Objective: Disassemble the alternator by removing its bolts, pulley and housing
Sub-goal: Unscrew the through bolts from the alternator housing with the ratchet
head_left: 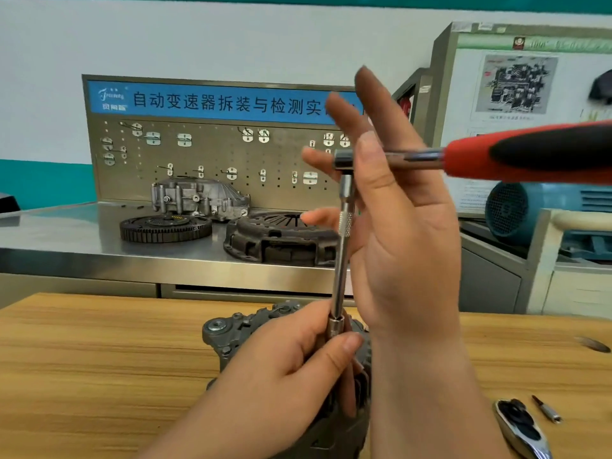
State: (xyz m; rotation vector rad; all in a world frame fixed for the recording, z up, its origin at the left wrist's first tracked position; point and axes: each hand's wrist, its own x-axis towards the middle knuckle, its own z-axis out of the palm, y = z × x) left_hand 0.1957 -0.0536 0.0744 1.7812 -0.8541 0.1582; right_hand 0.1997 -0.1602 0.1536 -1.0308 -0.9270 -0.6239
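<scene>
The grey alternator (225, 332) stands on the wooden table (99, 359), mostly hidden behind my hands. A steel extension bar (341, 260) with a socket at its lower end rises upright from the alternator. At its top sits a ratchet head with a red and black handle (530, 154) pointing right. My left hand (291, 366) pinches the socket end between thumb and fingers, just above the housing. My right hand (394, 207) is up by the ratchet head, fingers spread and straight, the thumb lying against the head.
A second ratchet (520, 425) and a small bit (546, 410) lie on the table at the lower right. Behind, a steel bench carries a flywheel (165, 226), a clutch cover (278, 236) and a housing casting. A pegboard and a blue machine stand beyond.
</scene>
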